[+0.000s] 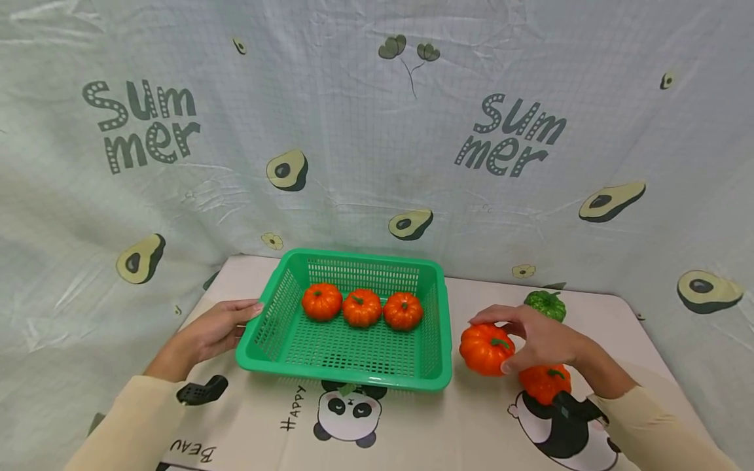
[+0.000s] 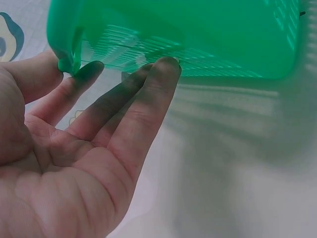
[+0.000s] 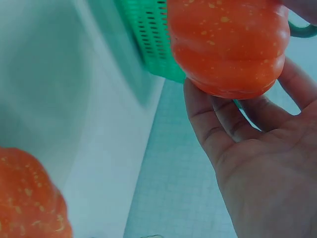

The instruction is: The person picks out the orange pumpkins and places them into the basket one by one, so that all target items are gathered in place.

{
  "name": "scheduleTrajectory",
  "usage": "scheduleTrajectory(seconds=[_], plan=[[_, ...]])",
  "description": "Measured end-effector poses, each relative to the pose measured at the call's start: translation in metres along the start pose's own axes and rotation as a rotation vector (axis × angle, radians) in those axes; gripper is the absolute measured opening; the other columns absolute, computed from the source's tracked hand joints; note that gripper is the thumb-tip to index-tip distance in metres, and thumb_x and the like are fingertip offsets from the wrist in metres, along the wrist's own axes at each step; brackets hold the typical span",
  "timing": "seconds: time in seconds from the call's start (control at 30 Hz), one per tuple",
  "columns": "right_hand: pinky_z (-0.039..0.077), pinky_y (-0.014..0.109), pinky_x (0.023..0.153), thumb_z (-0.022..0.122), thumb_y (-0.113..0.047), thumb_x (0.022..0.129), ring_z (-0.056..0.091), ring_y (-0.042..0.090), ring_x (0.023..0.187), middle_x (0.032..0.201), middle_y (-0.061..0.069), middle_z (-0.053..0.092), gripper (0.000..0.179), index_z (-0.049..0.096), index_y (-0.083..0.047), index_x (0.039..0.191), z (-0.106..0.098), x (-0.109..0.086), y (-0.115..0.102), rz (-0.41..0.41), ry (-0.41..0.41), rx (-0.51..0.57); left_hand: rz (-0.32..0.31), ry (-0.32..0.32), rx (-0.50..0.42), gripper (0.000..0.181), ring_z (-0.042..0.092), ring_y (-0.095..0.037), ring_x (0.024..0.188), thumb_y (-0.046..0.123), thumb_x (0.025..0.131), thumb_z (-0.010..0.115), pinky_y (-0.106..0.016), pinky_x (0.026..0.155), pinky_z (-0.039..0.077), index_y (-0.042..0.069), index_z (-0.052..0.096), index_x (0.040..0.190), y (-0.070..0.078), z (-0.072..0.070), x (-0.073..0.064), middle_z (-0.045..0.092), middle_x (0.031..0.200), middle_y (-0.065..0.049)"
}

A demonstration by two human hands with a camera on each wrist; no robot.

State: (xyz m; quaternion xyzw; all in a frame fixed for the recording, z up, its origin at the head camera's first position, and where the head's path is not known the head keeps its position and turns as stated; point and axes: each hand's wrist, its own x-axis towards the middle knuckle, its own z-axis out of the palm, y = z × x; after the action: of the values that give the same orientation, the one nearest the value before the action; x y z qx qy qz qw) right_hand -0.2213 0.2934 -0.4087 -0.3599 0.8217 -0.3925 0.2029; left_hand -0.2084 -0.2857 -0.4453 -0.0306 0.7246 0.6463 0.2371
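Observation:
A green plastic basket (image 1: 347,386) stands on the table with three small orange pumpkins in a row inside: the left one (image 1: 321,301), the middle one (image 1: 362,308) and the right one (image 1: 403,311). My left hand (image 1: 215,330) pinches the basket's left rim between thumb and index finger; its other fingers reach along the outer wall in the left wrist view. Just right of the basket, my right hand (image 1: 538,337) holds another orange pumpkin (image 1: 484,348) with a green stem, its thumb and fingers around the sides. The right wrist view shows fingertips under this pumpkin (image 3: 228,47).
One more orange pumpkin (image 1: 543,384) rests on the table below my right hand. Behind that hand sits a green pumpkin (image 1: 546,305), partly covered. A printed cloth (image 1: 353,131) hangs behind the table (image 1: 424,432), which bears panda drawings.

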Motion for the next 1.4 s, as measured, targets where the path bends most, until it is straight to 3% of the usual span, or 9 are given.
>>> scheduleTrajectory(seconds=[0.47, 1.03, 1.4], plan=[[0.055, 0.022, 0.103, 0.082, -0.01, 0.078, 0.059, 0.007, 0.121, 0.138, 0.008, 0.064, 0.066, 0.063, -0.015, 0.141, 0.0, 0.012, -0.019, -0.077, 0.04, 0.02, 0.002, -0.006, -0.007, 0.072, 0.074, -0.01, 0.099, 0.034, 0.111, 0.052, -0.032, 0.086, 0.062, -0.007, 0.022, 0.162, -0.002, 0.0, 0.0, 0.075, 0.11, 0.007], [0.054, 0.024, 0.104, 0.082, -0.015, 0.082, 0.059, 0.011, 0.122, 0.14, 0.01, 0.061, 0.066, 0.06, -0.007, 0.144, 0.014, 0.042, -0.032, -0.124, -0.014, 0.063, -0.004, 0.009, 0.002, 0.069, 0.073, -0.01, 0.099, 0.032, 0.112, 0.05, -0.032, 0.087, 0.062, -0.006, 0.023, 0.163, -0.001, 0.0, 0.0, 0.074, 0.111, 0.006], [0.056, 0.027, 0.102, 0.083, -0.023, 0.081, 0.059, 0.011, 0.121, 0.138, 0.01, 0.062, 0.068, 0.061, -0.009, 0.144, 0.022, 0.059, -0.038, -0.122, -0.024, 0.02, 0.006, 0.011, 0.002, 0.072, 0.073, -0.01, 0.1, 0.035, 0.111, 0.052, -0.032, 0.088, 0.062, -0.006, 0.024, 0.163, -0.003, -0.001, 0.0, 0.074, 0.112, 0.006]])
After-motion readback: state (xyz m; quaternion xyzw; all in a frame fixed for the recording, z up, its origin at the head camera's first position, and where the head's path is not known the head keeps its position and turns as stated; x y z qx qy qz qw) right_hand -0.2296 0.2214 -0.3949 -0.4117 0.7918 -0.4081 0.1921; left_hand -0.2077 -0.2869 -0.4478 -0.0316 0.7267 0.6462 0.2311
